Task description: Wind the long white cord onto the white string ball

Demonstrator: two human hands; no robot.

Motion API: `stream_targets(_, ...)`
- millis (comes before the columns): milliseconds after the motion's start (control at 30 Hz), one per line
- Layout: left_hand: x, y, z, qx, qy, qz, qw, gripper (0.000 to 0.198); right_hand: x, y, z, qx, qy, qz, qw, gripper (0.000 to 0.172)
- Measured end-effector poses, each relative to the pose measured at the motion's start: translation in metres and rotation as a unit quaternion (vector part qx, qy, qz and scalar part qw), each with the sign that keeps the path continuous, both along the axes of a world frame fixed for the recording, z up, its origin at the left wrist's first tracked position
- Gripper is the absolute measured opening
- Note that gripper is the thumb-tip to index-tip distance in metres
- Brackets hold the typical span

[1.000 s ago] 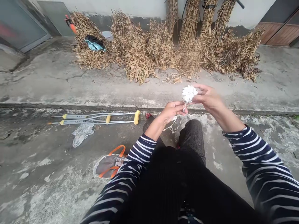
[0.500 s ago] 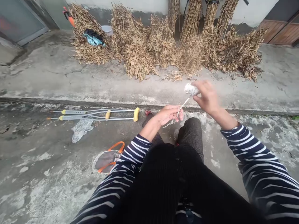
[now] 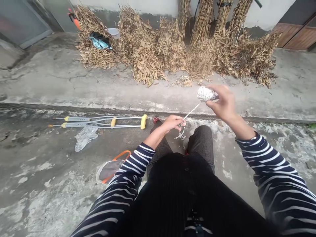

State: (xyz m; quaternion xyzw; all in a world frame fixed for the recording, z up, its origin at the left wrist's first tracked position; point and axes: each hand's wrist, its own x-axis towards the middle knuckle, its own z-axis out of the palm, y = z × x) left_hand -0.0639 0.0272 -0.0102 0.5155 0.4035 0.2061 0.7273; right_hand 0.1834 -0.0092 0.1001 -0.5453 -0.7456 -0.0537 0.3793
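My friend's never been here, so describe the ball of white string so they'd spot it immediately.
Start at the dried stalks heaped along the wall, then drop to the right hand. It holds the ball of white string, wound compactly, unlike the loose string tangle below the left hand.

There is room to pass to the left of the ball of white cord (image 3: 204, 94), above the concrete ledge (image 3: 106, 90), but the heaped dry stalks (image 3: 148, 52) block the way beyond it and the right hand (image 3: 223, 100) fills the space at its right. From the ball toward the body, a straight strand (image 3: 193, 110) slants to the left hand (image 3: 173, 122) and bars the gap between the hands, with the right knee (image 3: 202, 133) nearer still. Farther left and nearer than the ball, crutches (image 3: 113, 122) lie low along the foot of the ledge.
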Motion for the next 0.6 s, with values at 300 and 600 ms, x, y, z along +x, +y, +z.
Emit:
stream_targets(300, 0.081, 0.01, 0.044, 0.122, -0.201, 0.146, 0.961, 0.04, -0.041, -0.007, 0.024, -0.159, 0.29, 0.079, 0.94, 0.045)
stream_targets(600, 0.053, 0.001, 0.051, 0.07, -0.221, 0.066, 0.971, 0.032, -0.012, 0.005, 0.018, -0.391, 0.512, 0.125, 0.754, 0.055)
